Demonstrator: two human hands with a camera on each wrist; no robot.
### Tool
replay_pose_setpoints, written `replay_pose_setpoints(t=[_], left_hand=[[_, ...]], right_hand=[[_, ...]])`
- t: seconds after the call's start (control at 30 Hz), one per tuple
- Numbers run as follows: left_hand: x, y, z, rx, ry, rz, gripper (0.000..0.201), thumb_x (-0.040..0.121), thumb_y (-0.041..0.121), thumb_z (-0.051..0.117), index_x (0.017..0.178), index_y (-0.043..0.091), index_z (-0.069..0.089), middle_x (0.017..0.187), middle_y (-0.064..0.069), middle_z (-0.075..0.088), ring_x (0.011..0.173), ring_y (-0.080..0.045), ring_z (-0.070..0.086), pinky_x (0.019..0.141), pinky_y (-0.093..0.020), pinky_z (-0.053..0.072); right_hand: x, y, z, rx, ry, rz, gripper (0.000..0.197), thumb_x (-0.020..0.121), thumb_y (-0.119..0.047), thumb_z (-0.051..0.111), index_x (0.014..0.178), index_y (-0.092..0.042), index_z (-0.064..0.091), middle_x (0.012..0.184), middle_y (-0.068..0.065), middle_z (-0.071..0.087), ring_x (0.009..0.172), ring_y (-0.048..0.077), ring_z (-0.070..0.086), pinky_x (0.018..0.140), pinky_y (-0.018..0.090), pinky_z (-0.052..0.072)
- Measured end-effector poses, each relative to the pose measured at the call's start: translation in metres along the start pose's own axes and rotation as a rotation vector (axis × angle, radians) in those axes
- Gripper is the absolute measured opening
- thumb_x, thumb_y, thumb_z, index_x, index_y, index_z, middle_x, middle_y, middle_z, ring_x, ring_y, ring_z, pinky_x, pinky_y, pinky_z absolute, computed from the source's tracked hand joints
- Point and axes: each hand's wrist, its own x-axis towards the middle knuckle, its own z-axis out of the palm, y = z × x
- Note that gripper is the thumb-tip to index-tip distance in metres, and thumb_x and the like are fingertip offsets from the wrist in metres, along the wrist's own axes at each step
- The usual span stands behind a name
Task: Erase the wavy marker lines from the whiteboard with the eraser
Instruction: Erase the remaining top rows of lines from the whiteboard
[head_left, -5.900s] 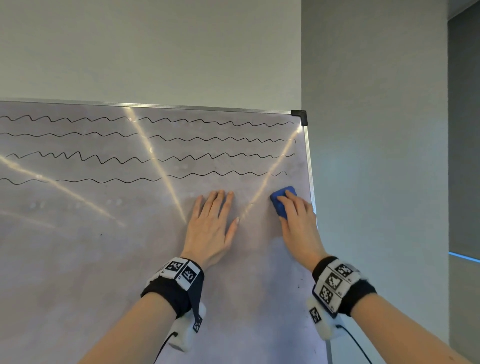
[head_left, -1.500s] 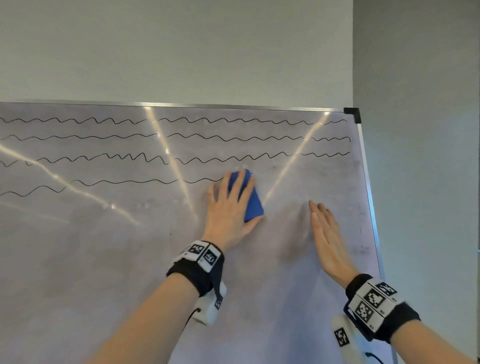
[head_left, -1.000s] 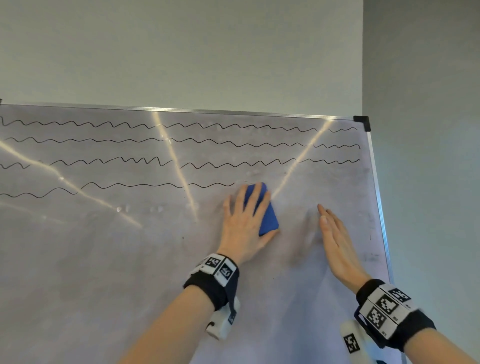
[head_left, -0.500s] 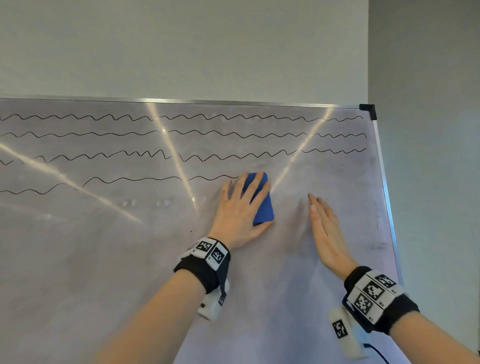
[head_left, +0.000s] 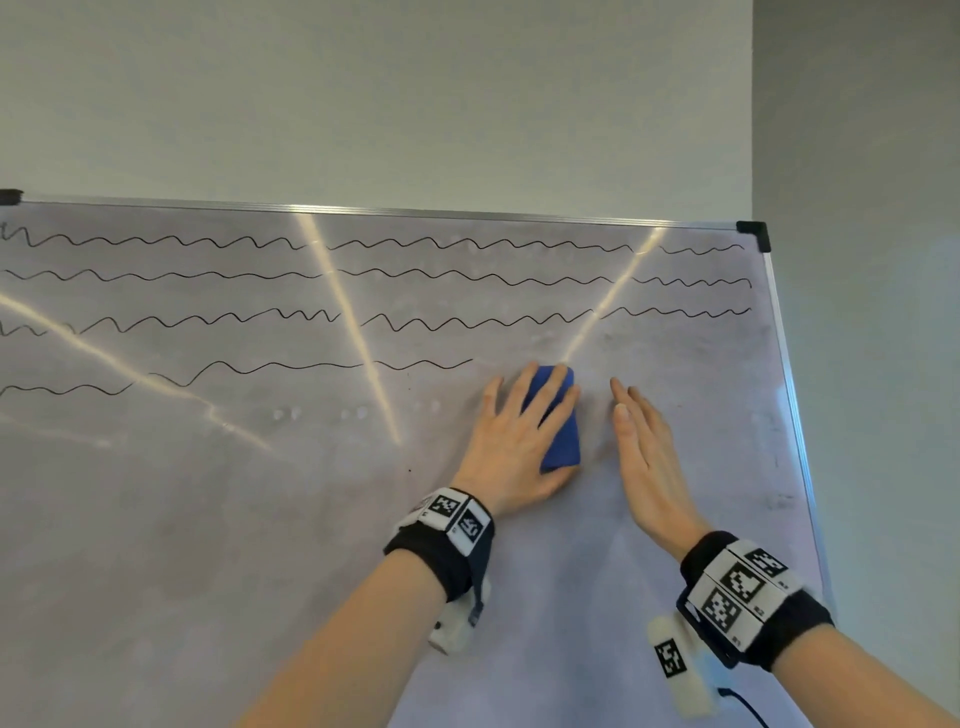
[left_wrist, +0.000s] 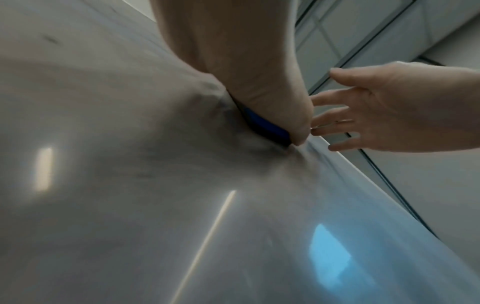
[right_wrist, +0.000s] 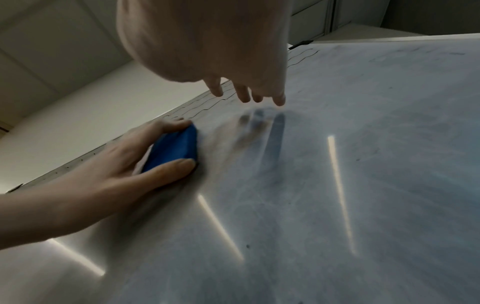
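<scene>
The whiteboard (head_left: 249, 519) carries three full-width black wavy lines (head_left: 467, 244) near its top. A fourth wavy line (head_left: 291, 366) below them ends just left of the blue eraser (head_left: 563, 441); the board to the right of it is wiped. My left hand (head_left: 519, 431) holds the eraser against the board, fingers over it and thumb round its lower edge, as the right wrist view shows on the eraser (right_wrist: 174, 148). My right hand (head_left: 641, 447) is beside it on the right, fingers straight, holding nothing, fingertips close to the board.
The board's metal frame (head_left: 784, 395) runs down the right, with a black corner cap (head_left: 753, 231) at the top. A plain wall (head_left: 467, 104) rises behind. Bright glare streaks (head_left: 353, 332) cross the board surface.
The eraser has passed from my right hand to my left, and the right part of the fourth line is gone. In the last half second the eraser shifted slightly right and stands more upright.
</scene>
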Motion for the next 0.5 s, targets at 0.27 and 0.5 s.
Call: replay_pose_setpoints(t=[0.27, 0.5], left_hand=[[-0.002, -0.041, -0.014, 0.016, 0.031, -0.269, 0.08, 0.084, 0.062, 0.041, 0.147, 0.013, 0.037, 0.159, -0.011, 0.025, 0.143, -0.038, 0.021, 0.106, -0.06, 0.021], [-0.022, -0.041, -0.012, 0.015, 0.001, 0.041, 0.081, 0.081, 0.058, 0.057, 0.146, 0.014, 0.039, 0.157, -0.009, 0.029, 0.143, -0.036, 0.023, 0.108, -0.06, 0.026]], right_hand=[[-0.005, -0.016, 0.015, 0.017, -0.019, -0.024, 0.055, 0.094, -0.056, 0.018, 0.146, -0.04, 0.023, 0.155, -0.01, 0.016, 0.142, 0.0, 0.005, 0.118, 0.032, 0.008], [-0.006, -0.022, 0.027, 0.006, 0.033, 0.002, 0.055, 0.095, -0.055, 0.018, 0.147, -0.037, 0.023, 0.155, -0.008, 0.018, 0.142, 0.003, 0.008, 0.118, 0.034, 0.009]])
